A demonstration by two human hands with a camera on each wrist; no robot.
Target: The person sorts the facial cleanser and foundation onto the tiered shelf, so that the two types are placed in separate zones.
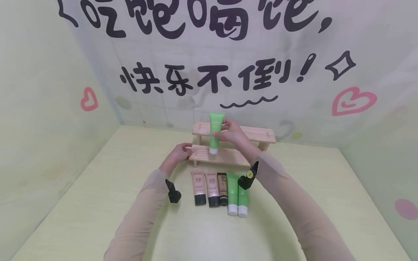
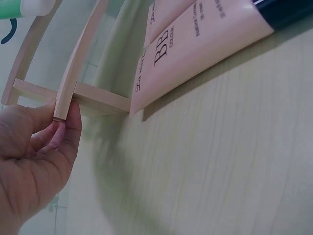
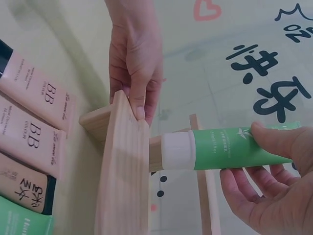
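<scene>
My right hand (image 1: 232, 132) grips a green squeeze tube (image 1: 215, 127) upright, white cap down, over the two-tier wooden stand (image 1: 225, 156). In the right wrist view the tube (image 3: 234, 148) lies between thumb and fingers, its cap level with the gap between the tiers. My left hand (image 1: 181, 152) pinches the left end of the lower step; in the left wrist view, thumb and fingers close around the plank (image 2: 73, 68). In front of the stand lie two pink BB cream tubes (image 1: 212, 188), a tan tube (image 1: 222, 188) with a black cap, and two more green tubes (image 1: 233, 194).
The stand's upper step (image 1: 258, 133) sits close to the back wall, which carries large black lettering (image 1: 209, 78). Side walls (image 1: 39, 108) enclose the pale table (image 1: 98, 203). Black wrist cameras (image 1: 174, 194) are strapped over both sleeves.
</scene>
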